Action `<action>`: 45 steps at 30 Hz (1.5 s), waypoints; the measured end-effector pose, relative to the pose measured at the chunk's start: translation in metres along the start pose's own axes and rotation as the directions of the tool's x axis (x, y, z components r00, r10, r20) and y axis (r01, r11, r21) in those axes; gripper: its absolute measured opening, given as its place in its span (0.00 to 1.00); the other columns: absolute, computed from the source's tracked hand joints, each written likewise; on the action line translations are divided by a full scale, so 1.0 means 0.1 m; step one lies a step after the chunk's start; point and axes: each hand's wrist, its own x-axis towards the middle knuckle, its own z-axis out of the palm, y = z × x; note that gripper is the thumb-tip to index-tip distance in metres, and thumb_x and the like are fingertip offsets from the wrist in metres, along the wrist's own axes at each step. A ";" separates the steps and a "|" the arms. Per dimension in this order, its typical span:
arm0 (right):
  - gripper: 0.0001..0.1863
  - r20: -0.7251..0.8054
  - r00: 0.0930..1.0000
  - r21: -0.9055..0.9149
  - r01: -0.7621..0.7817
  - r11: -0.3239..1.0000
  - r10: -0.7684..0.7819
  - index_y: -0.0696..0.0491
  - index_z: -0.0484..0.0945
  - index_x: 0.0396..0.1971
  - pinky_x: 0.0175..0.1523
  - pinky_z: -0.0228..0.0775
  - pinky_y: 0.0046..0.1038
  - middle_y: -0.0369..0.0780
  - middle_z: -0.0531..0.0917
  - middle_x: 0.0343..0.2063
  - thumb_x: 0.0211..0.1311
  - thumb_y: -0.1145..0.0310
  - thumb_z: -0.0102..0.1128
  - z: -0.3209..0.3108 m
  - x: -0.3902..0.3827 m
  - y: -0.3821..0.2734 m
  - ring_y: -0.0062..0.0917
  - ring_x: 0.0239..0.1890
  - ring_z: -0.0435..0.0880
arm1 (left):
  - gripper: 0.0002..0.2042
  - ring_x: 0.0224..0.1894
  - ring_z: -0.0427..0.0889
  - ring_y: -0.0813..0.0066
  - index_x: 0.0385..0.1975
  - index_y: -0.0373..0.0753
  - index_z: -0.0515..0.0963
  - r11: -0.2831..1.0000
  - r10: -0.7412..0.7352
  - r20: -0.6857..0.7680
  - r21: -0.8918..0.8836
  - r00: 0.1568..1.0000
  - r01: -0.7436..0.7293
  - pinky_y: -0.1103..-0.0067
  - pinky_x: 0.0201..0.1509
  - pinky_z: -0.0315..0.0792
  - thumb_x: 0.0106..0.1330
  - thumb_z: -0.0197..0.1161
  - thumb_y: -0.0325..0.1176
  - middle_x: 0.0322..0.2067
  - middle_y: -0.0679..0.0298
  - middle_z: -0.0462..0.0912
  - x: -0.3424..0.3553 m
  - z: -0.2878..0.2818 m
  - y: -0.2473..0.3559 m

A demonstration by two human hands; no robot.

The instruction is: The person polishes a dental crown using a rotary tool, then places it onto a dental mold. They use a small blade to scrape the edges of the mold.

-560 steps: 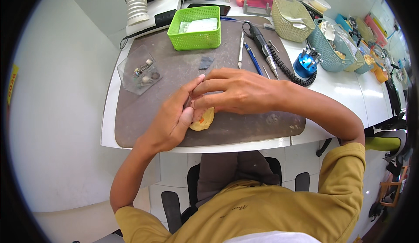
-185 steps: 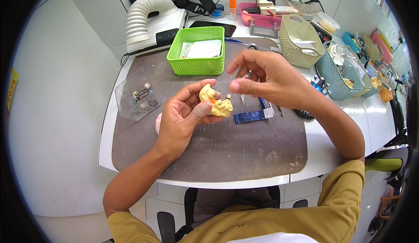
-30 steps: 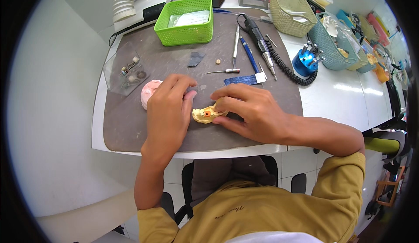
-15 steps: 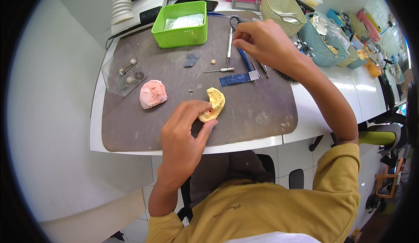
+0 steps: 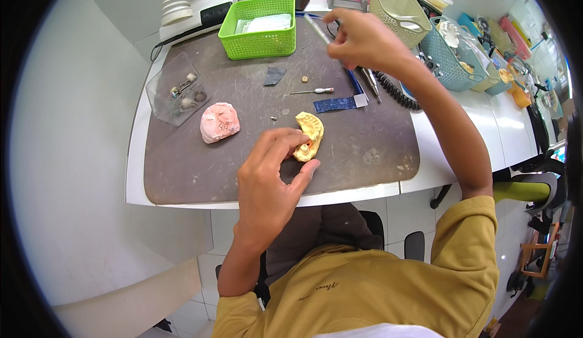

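Observation:
My left hand point(image 5: 270, 171) is at the near part of the mat, its fingertips on the inner side of a yellow plaster dental model point(image 5: 313, 124) and its thumb at the model's near end. A small orange-red spot shows on the model beside the fingers. Farther off, my right hand point(image 5: 367, 40) is raised over the far side of the mat, closed on a slim silver hand tool point(image 5: 316, 30) that slants up to the left. A pink plaster block point(image 5: 220, 124) with handwriting lies left of the model. Beyond the model are a small screwdriver point(image 5: 316, 91) and a blue strip point(image 5: 335, 104).
A green basket point(image 5: 258, 47) stands at the back. At left lies a clear tray point(image 5: 176, 92) with small parts. A handpiece point(image 5: 370, 86) with a coiled cord point(image 5: 398, 93) rests at right, before several baskets point(image 5: 446, 56). A tiny round piece point(image 5: 304, 79) lies mid-mat.
My right hand has picked up the slim silver tool from the mat and moved slightly away and left. My left hand still touches the yellow model. The whole view has shifted a little.

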 end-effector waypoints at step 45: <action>0.13 -0.365 0.903 0.337 0.356 0.872 -0.227 0.58 0.76 0.31 0.37 0.81 0.29 0.44 0.84 0.31 0.46 0.83 0.70 0.76 -1.74 -0.47 0.35 0.40 0.89 | 0.15 0.41 0.84 0.75 0.41 0.31 0.81 0.983 -0.098 0.105 -0.147 0.990 0.113 0.81 0.44 0.78 0.52 0.70 0.17 0.43 0.58 0.84 -0.07 -0.08 -0.03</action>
